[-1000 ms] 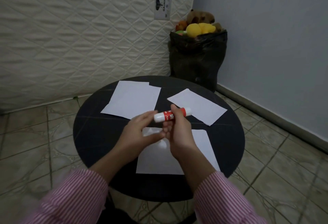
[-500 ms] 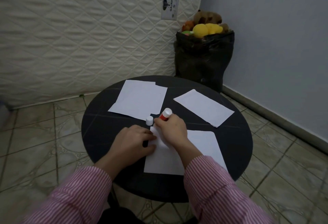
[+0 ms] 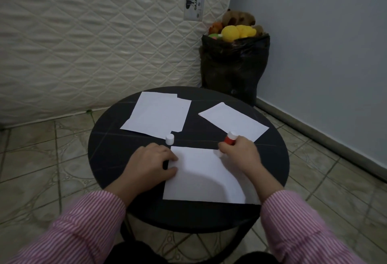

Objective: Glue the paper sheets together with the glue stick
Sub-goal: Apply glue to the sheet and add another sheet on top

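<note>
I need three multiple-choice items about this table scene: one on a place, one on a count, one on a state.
1. Where does the white cap stand?
A. on the table, beside the left hand
B. on the glue stick
C. on the floor

2. How many groups of paper lie on the table?
A. one
B. three
C. five

3. What does the left hand do?
A. lifts a sheet
B. holds the cap
C. presses the near sheet flat

Key: 1 A, it stands alone by the fingers. 2 B, far stack, right sheet, near sheet. 3 C, its fingers rest on the edge while the right hand holds the glue stick.
</note>
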